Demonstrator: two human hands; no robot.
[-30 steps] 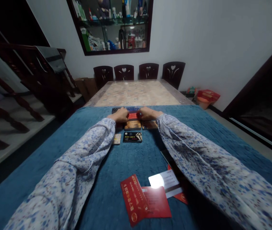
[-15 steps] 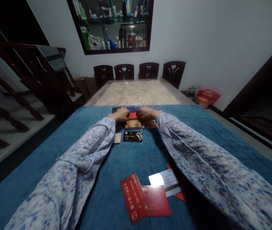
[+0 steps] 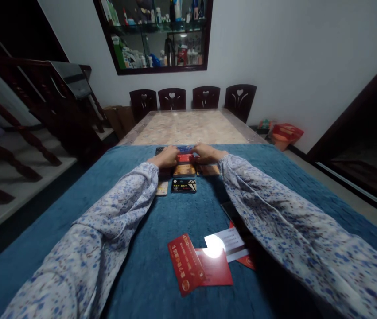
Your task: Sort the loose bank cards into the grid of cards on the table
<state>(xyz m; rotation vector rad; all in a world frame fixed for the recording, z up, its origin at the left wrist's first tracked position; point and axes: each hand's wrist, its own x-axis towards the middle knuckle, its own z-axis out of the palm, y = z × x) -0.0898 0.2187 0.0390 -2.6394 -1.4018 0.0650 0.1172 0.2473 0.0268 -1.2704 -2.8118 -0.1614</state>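
My left hand (image 3: 167,158) and my right hand (image 3: 205,153) reach to the far end of the blue cloth. Their curled fingers close on the left and right edges of a red card stack (image 3: 184,157). Just behind it lie blue cards (image 3: 184,149), partly covered by my fingers. A dark card stack (image 3: 159,150) shows beyond my left hand. Nearer stand a gold-brown card stack (image 3: 184,170) and, below my right hand, another brownish stack (image 3: 208,170). In front are a black VIP card (image 3: 183,185) and a pale card (image 3: 162,188), partly hidden by my left sleeve.
Loose red cards (image 3: 184,265) and a white card (image 3: 230,243) overlap near me on the blue cloth (image 3: 141,266); my right sleeve covers some. Beyond are the bare tabletop (image 3: 188,126), chairs (image 3: 205,98) and a wall cabinet (image 3: 161,68). A bin (image 3: 281,142) stands right.
Both hands have shifted slightly, with the right fingers a little higher and farther over the stacks. The view has tilted a little; the cards keep their arrangement.
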